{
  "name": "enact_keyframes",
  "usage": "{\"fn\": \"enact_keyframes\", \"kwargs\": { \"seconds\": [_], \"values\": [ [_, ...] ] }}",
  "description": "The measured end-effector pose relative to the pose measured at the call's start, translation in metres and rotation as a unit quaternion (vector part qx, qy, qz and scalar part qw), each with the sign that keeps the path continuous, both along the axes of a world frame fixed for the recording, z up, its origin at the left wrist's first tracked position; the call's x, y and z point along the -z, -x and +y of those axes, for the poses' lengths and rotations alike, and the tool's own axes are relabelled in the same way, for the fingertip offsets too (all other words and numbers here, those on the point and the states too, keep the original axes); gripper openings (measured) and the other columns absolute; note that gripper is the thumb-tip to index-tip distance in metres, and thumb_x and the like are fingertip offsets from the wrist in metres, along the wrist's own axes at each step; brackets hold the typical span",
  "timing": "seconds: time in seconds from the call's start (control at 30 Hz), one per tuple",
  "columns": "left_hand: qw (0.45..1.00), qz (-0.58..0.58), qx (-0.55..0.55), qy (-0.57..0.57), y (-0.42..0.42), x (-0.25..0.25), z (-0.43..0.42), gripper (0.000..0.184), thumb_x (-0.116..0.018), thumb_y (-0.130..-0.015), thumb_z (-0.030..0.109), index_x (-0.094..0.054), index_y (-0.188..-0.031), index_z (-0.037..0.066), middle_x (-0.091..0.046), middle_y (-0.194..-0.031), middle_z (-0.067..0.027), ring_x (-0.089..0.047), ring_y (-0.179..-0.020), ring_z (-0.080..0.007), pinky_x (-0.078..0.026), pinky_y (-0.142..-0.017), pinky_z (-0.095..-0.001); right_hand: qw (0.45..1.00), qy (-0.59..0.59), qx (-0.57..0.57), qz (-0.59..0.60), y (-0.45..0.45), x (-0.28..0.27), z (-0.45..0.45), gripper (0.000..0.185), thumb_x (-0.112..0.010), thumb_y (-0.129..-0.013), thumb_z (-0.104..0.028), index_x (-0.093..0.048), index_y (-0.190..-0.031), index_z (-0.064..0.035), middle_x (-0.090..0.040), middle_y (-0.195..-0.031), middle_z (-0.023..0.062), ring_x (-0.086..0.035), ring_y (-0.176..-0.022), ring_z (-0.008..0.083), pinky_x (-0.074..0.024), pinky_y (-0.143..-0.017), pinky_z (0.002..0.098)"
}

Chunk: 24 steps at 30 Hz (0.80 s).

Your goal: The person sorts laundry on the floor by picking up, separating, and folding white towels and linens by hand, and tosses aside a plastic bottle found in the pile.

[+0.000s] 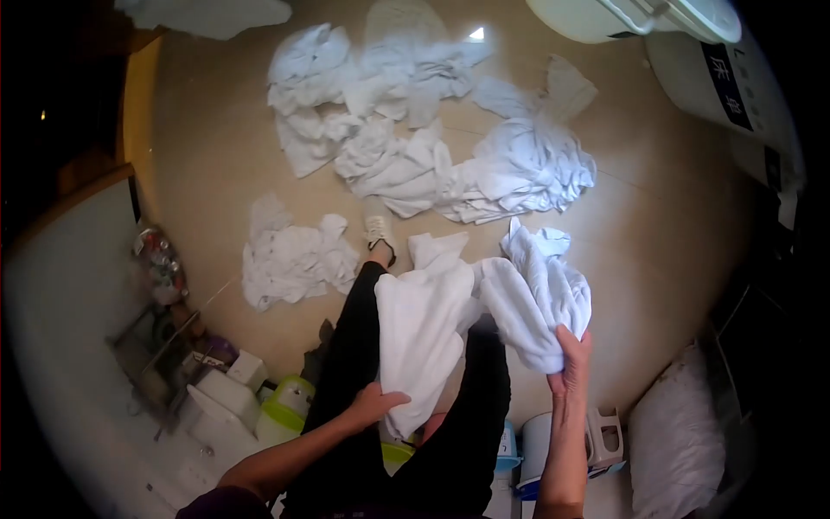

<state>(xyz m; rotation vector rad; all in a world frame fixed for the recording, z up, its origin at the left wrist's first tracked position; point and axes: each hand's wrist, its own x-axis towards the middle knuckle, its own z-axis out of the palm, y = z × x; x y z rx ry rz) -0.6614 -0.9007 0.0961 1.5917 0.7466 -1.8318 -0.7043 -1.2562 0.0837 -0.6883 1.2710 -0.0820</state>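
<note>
Cloths (393,164) lie on the floor (640,233), a probable sack (679,432) at right.

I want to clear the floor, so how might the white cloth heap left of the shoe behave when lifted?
The heap would probably flop and sag, given its soft, crumpled folds. It seems unlikely to roll, lying low and slumped on the floor. Its loose, spread edges might trail.

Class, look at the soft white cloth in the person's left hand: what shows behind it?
Around the soft white cloth in the left hand, parts of the black trousers and smooth tan floor show behind. Whatever the cloth itself covers cannot be seen.
</note>
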Motion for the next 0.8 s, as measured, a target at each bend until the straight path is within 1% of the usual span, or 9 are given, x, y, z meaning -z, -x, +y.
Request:
{"fn": "enact_keyframes", "kwargs": {
  "seconds": [0.07,0.1,0.17,0.23,0.33,0.47,0.5,0.67,0.8],
  "values": [
    [1.000,-0.007,-0.008,-0.003,0.000,-0.001,0.005,0.054,-0.068,-0.079,0.028,-0.059,-0.118,-0.008,-0.066,-0.110,-0.0188,-0.063,-0.101,-0.0248,-0.048,-0.088,-0.0326,0.998,-0.051,-0.005,-0.034,0.000,0.003,0.007,0.063,-0.077,-0.077,-0.021,-0.048,-0.129,0.0022,-0.060,-0.120,0.0162,-0.061,-0.105,0.0224,-0.0484,-0.090,0.0352],
    [1.000,-0.011,-0.014,-0.002,0.002,-0.003,0.005,0.054,-0.068,-0.080,0.028,-0.059,-0.118,-0.008,-0.066,-0.111,-0.0177,-0.062,-0.101,-0.0238,-0.048,-0.088,-0.0321,0.979,0.019,-0.191,0.071,0.011,0.021,0.013,0.063,-0.080,-0.073,-0.023,-0.052,-0.123,0.0029,-0.063,-0.112,0.0156,-0.063,-0.100,0.0236,-0.0499,-0.087,0.0363],
    [0.996,0.007,-0.084,0.007,-0.011,-0.017,-0.001,0.053,-0.069,-0.080,0.024,-0.057,-0.119,-0.010,-0.065,-0.112,-0.0167,-0.062,-0.101,-0.0225,-0.048,-0.089,-0.0314,0.815,0.249,-0.492,0.179,0.012,0.023,0.029,0.057,-0.085,-0.066,-0.024,-0.061,-0.110,0.0044,-0.070,-0.091,0.0173,-0.067,-0.088,0.0286,-0.0517,-0.081,0.0375],
    [0.982,0.025,-0.188,-0.004,-0.022,-0.012,-0.005,0.054,-0.070,-0.081,0.022,-0.055,-0.122,-0.010,-0.064,-0.113,-0.0151,-0.062,-0.102,-0.0214,-0.048,-0.089,-0.0315,0.840,0.243,-0.479,0.078,-0.037,-0.010,0.061,0.060,-0.085,-0.064,-0.024,-0.059,-0.111,0.0039,-0.067,-0.096,0.0232,-0.066,-0.090,0.0340,-0.0516,-0.079,0.0391],
    [0.972,0.049,-0.230,-0.005,-0.032,-0.007,0.002,0.051,-0.069,-0.083,0.020,-0.054,-0.122,-0.010,-0.064,-0.112,-0.0143,-0.062,-0.102,-0.0220,-0.048,-0.090,-0.0321,0.666,0.306,-0.676,0.083,-0.064,-0.030,0.116,0.060,-0.077,-0.071,-0.021,-0.051,-0.121,-0.0005,-0.055,-0.117,0.0248,-0.060,-0.091,0.0434,-0.0512,-0.076,0.0469],
    [0.940,0.066,-0.333,0.024,-0.048,-0.014,0.004,0.048,-0.060,-0.091,0.022,-0.051,-0.127,-0.008,-0.061,-0.119,-0.0156,-0.060,-0.107,-0.0236,-0.046,-0.095,-0.0346,0.582,0.347,-0.736,0.003,-0.088,-0.061,0.173,0.053,-0.054,-0.079,-0.007,-0.048,-0.131,-0.0067,-0.054,-0.113,0.0229,-0.063,-0.080,0.0375,-0.0540,-0.070,0.0421],
    [0.919,0.077,-0.384,0.039,-0.051,-0.018,0.005,0.047,-0.054,-0.095,0.024,-0.047,-0.130,-0.007,-0.058,-0.123,-0.0156,-0.057,-0.112,-0.0241,-0.044,-0.098,-0.0361,0.541,0.338,-0.770,-0.007,-0.091,-0.067,0.182,0.058,-0.054,-0.079,-0.008,-0.045,-0.136,-0.0063,-0.056,-0.105,0.0206,-0.063,-0.078,0.0350,-0.0536,-0.067,0.0403],
    [0.866,0.082,-0.484,0.093,-0.072,-0.036,-0.002,0.056,-0.044,-0.100,0.038,-0.035,-0.141,0.002,-0.047,-0.136,-0.0110,-0.042,-0.129,-0.0249,-0.033,-0.108,-0.0393,0.553,0.346,-0.755,-0.061,-0.106,-0.090,0.184,0.056,-0.056,-0.075,-0.007,-0.048,-0.131,-0.0009,-0.057,-0.088,0.0145,-0.058,-0.074,0.0312,-0.0501,-0.064,0.0398],
    [0.896,0.068,-0.431,0.084,-0.102,-0.054,-0.017,0.060,-0.047,-0.098,0.042,-0.036,-0.140,0.000,-0.049,-0.134,-0.0114,-0.043,-0.127,-0.0212,-0.034,-0.106,-0.0344,0.514,0.415,-0.737,-0.141,-0.100,-0.113,0.186,0.049,-0.056,-0.077,-0.010,-0.051,-0.123,0.0052,-0.052,-0.081,0.0111,-0.056,-0.073,0.0270,-0.0466,-0.062,0.0370]
  ]
}}
